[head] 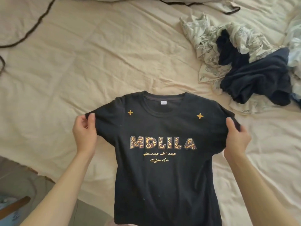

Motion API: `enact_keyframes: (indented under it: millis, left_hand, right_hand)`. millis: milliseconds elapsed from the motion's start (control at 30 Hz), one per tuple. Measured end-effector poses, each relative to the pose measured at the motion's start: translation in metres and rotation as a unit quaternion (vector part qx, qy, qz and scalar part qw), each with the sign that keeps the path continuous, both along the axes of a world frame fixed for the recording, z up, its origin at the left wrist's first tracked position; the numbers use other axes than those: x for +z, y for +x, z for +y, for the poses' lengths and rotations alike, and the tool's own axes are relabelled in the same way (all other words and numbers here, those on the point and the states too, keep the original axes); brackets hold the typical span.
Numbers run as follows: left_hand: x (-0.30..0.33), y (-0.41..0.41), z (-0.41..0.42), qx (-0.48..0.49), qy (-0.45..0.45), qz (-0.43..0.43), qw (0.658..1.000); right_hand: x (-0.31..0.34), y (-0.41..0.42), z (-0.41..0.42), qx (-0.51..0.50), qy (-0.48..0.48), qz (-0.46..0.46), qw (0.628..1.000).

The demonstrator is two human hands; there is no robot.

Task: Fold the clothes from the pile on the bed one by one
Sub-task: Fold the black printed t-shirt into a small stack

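Note:
I hold up a black T-shirt [162,176] with leopard-print letters "MDLILA" and gold script, front toward me, neck pointing away. My left hand [85,132] pinches its left shoulder and sleeve between thumb and fingers. My right hand [237,137] grips the right shoulder and sleeve the same way. The shirt hangs stretched between both hands above the cream bedsheet [81,70], its hem dropping out of view at the bottom. The pile of clothes [244,62] lies at the right: a dark navy garment [260,79] on crumpled pale printed fabric [206,46].
A dark cord [37,23] snakes across the sheet at the upper left. Pillows or bedding with dark trim [162,0] line the far edge. The bed's near edge and floor [19,185] show at the lower left.

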State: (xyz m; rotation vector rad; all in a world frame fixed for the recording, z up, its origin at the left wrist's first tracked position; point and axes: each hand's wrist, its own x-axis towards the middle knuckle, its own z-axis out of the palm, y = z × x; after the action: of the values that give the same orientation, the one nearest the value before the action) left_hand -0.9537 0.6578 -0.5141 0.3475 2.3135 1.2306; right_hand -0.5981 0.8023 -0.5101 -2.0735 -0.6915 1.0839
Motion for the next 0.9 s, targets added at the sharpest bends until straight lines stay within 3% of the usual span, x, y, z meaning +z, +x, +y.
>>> enact_keyframes:
  millis: [67,133,300,467,567,667,767,900]
  left_hand:
    - [0.006,-0.005,-0.014,-0.001,0.002,0.053,0.999]
    - [0.006,-0.006,-0.025,0.0,-0.02,0.036,0.999]
    - [-0.003,-0.006,-0.043,0.057,-0.095,-0.19,0.976]
    - [0.0,0.002,-0.053,-0.059,-0.15,-0.29,0.943]
    - [0.003,0.01,-0.051,-0.022,-0.118,-0.326,0.938]
    - [0.004,0.016,-0.046,0.051,-0.076,-0.361,0.928]
    - [0.004,0.014,-0.049,0.115,-0.06,-0.329,0.935]
    - [0.006,0.015,-0.062,0.058,-0.114,-0.162,0.979]
  right_hand:
    - [0.001,0.004,-0.005,-0.005,0.029,-0.05,0.998]
    - [-0.004,0.005,-0.009,-0.014,-0.005,-0.064,0.998]
    - [-0.027,0.009,-0.029,-0.04,-0.136,-0.067,0.988]
    - [-0.027,0.021,-0.047,-0.08,-0.183,-0.033,0.979]
    - [-0.022,0.03,-0.053,-0.06,-0.22,0.095,0.969]
    - [-0.014,0.039,-0.05,-0.055,-0.254,0.254,0.932]
    - [-0.012,0.051,-0.049,-0.105,-0.255,0.29,0.917]
    - [-0.012,0.06,-0.049,-0.129,-0.213,0.271,0.93]
